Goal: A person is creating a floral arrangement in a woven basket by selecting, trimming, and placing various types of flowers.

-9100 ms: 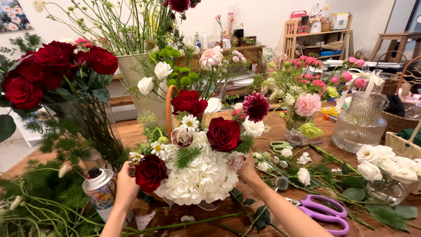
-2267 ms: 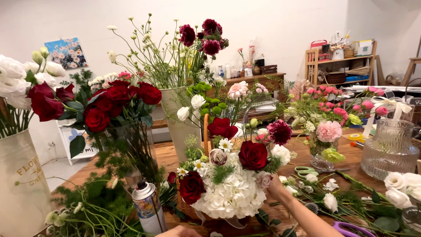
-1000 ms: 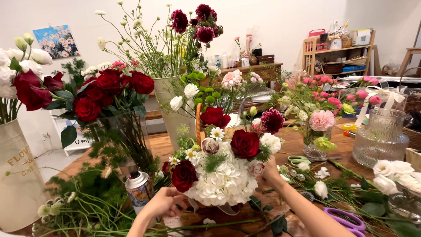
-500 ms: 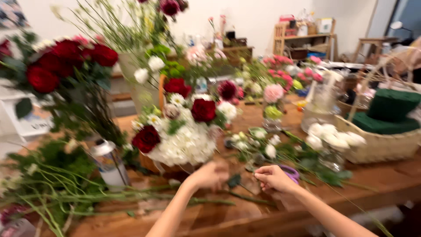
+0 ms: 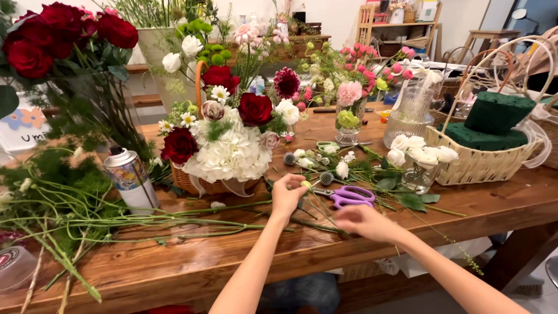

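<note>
The left hand is pinched shut on a thin green stem with a small pale bud at its top, held just above the worktop. The right hand is blurred, so I cannot tell if it holds anything; it hovers low over the stem's lower end. Purple scissors lie flat just past the two hands. Behind the left hand stands a basket full of red roses, a white puffy flower and daisies. Left of that basket stands a spray can, and long green stalks lie spread across the wood beside it. Right of the scissors stands a small glass of white flowers, touching a pale woven basket that holds dark green foam blocks
</note>
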